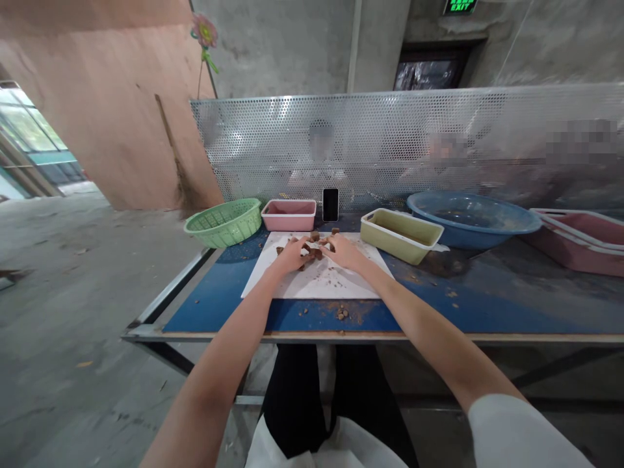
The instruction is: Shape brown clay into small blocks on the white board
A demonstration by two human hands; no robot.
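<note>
Blue table (209,309) seen from the head cam of a person standing or sitting at its near edge; can't tell which. On it, a white board (260,279), centred, w/ brown lumps (316,254) grouped toward its far half, between the person's hands. Crumbs (342,313) dot the board & the tabletop just in front of it.

L hand (291,255): over the board's L side, fingers bent inward at the lumps. R hand (342,251): opp. side, fingers also bent in, tips near the L hand's. Both sets of fingers are at the lumps, but too small to tell if they grasp one or only touch. One lump lies just L of the L hand, another just beyond the R hand.

Behind the board, L to R: green basket (223,235), round & tilted; pink box (288,224); phone (330,205), upright, screen dark; olive tub (390,242), set at an angle; blue basin (455,238), wide; pink bin (560,250) at far R, partly cut off by the frame.

Perforated metal screen (273,143) runs along the table's far side. Bkgd: broom (168,130) against a pinkish wall (121,117), flower (205,31) upper L, lit green exit sign (459,6) upper R.
</note>
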